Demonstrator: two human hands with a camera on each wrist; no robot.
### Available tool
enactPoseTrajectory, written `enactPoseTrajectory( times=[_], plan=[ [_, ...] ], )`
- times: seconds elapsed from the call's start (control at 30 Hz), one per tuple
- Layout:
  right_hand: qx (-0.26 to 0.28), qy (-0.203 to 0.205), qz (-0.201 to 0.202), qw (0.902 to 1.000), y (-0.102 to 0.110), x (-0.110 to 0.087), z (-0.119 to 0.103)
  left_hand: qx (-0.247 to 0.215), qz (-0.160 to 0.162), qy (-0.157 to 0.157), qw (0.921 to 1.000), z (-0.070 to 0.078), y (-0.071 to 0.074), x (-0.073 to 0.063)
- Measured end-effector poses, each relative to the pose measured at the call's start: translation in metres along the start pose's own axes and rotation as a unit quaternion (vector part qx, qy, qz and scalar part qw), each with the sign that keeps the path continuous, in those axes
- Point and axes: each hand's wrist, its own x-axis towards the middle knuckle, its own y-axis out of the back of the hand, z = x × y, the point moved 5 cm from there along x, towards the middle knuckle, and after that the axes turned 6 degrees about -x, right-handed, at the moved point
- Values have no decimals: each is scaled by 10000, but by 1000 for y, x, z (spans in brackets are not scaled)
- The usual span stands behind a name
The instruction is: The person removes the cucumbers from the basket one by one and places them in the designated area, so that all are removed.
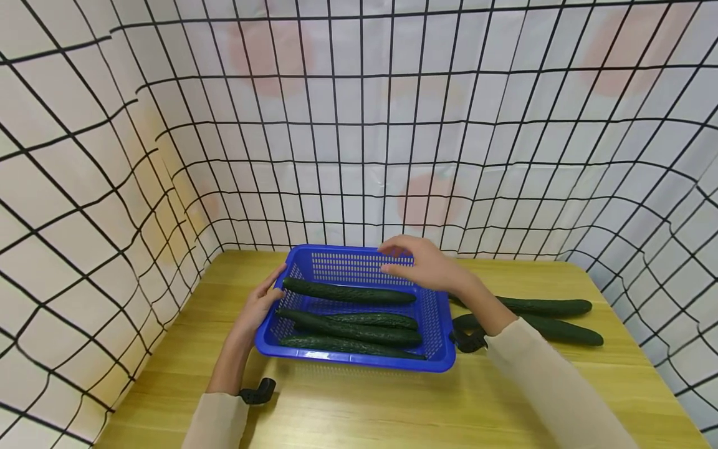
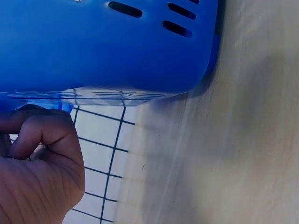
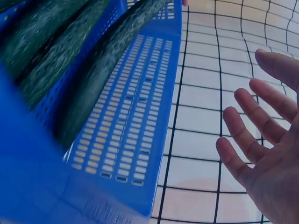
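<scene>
A blue plastic basket with slotted walls holds several long dark-green cucumbers, among them one cucumber lying apart toward the back. My left hand grips the basket's left rim, thumb over the edge; in the left wrist view this hand shows bent fingers beside the blue wall. Over the back right part of the basket hovers my right hand, holding nothing. The right wrist view shows that hand with its fingers spread, apart from the basket wall and the nearest cucumber.
More cucumbers lie on the wooden table right of the basket, partly behind my right forearm; one cucumber points toward the right edge. White sheets with a black grid enclose the table at the back and sides.
</scene>
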Motion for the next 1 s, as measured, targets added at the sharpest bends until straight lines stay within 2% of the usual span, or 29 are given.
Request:
enactPoseTrajectory(
  times=[0.2,0.3,0.47,0.8,1.0],
  plan=[
    [260,-48,-147,9995,-12,16,4,-28,-57,56,10000,-3,0,3],
    [328,-75,-260,9991,-21,22,8,-122,-24,-18,9999,-3,-1,4],
    [336,-175,-452,9983,-35,28,10,74,62,-125,9999,-1,-3,7],
    [-96,-244,-990,9947,-71,45,17,153,231,-66,9996,2,3,4],
    [-113,-315,-1399,9896,-92,53,20,257,322,-28,9991,0,4,3]
  ],
)
